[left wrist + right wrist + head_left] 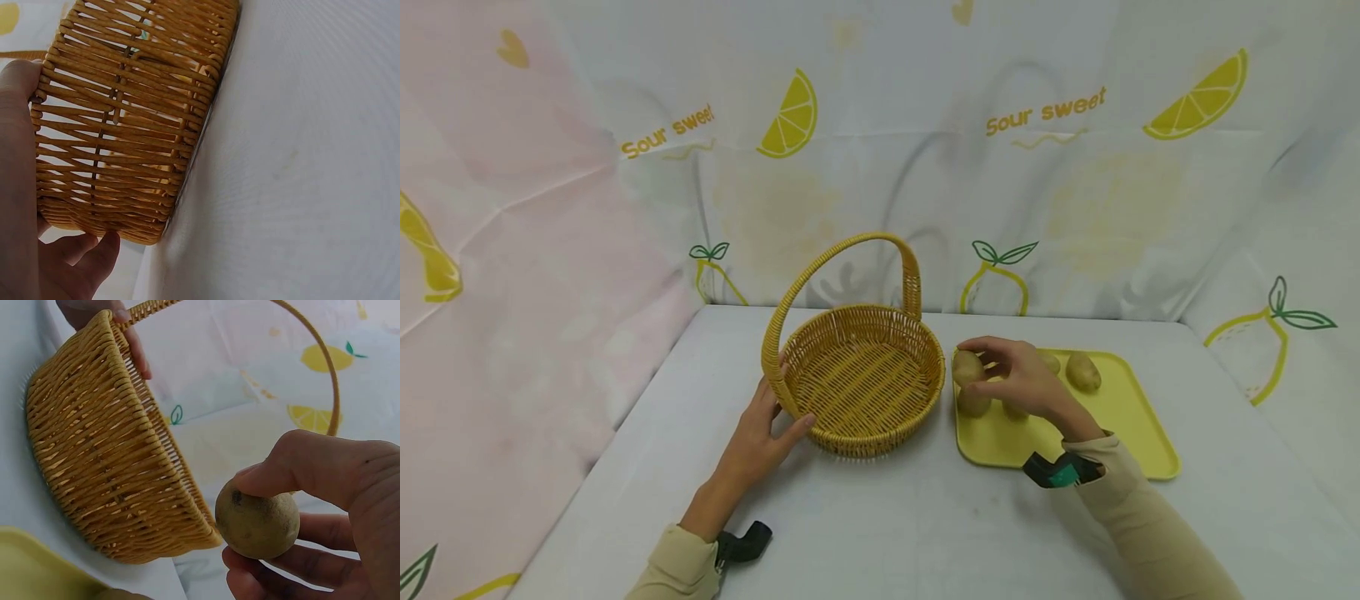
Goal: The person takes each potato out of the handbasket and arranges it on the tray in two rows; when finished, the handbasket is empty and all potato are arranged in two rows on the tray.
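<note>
A round wicker basket (861, 387) with a tall arched handle stands on the table, nothing visible inside it. My left hand (758, 442) holds its left side, thumb at the rim and fingers against the outer wall. In the left wrist view the woven wall (125, 125) fills the upper left. My right hand (1026, 379) pinches a potato (257, 520) between thumb and fingers, above the left edge of a yellow tray (1123, 425), just right of the basket. On the tray lie more potatoes, one (1083, 372) in plain sight and others partly hidden by that hand.
The white table (895, 533) carries the basket at centre and the tray to its right. Behind and beside it hang printed curtains (880, 183) with lemon patterns. A black device (743, 543) sits on the left wrist, another (1060, 471) on the right.
</note>
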Tool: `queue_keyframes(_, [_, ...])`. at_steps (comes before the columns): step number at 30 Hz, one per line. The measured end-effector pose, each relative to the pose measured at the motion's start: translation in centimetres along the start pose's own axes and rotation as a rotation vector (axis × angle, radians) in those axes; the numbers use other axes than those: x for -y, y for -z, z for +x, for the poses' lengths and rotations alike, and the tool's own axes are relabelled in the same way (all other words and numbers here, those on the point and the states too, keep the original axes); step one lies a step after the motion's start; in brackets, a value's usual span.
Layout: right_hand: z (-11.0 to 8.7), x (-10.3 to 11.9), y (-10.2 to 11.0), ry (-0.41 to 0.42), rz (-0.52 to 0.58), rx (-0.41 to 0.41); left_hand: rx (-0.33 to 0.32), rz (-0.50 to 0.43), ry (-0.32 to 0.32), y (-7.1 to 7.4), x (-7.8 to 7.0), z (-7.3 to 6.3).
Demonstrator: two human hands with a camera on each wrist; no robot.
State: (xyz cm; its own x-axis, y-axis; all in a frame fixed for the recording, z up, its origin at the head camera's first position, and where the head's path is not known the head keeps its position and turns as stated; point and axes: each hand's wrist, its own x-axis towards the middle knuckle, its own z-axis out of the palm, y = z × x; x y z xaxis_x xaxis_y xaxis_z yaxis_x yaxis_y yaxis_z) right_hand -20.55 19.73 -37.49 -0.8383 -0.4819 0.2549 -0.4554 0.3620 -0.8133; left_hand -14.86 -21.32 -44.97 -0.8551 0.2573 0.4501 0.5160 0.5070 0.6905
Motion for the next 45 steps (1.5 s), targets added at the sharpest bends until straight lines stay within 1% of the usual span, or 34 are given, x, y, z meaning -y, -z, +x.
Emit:
queue_keyframes(6, [-1.3,-0.9,0.7,-0.003,0.002,-0.024,-0.001,-0.004,-0.003,-0.1,0.0,-0.1])
queue_keyframes(11, [-2.2,-1.2,1.3,-0.007,0.009,-0.034,-0.001,0.005,0.002,-0.2,0.1,-0.1])
queue_keyframes(16, [-3.0,-1.4,2.2,-0.038,-0.021,-0.046,-0.004,0.011,0.003,-0.2,0.1,0.0])
queue_keyframes(19, [-3.5,-1.5,2.7,-0.049,-0.046,-0.066,-0.003,0.015,0.004,-0.2,0.1,0.0])
queue_keyframes(23, [-4.2,-1.8,3.2,-0.026,-0.074,-0.103,-0.002,0.016,0.005,-0.1,0.1,0.0])
queue_keyframes(25, [-4.5,-2.0,3.5,-0.020,-0.073,-0.107,-0.002,0.016,0.005,-0.1,0.1,0.0])
queue_keyframes(32, [-5.5,-2.4,4.2,-0.066,-0.082,-0.120,-0.003,0.005,-0.002,-0.1,0.2,-0.1])
queue_keyframes(38, [-6.2,-2.9,4.8,-0.042,-0.109,-0.150,-0.007,0.010,-0.006,-0.1,0.2,0.0])
queue_keyframes(45, [-7.0,-3.4,5.6,-0.060,-0.145,-0.174,-0.017,-0.001,-0.019,-0.1,0.2,0.0])
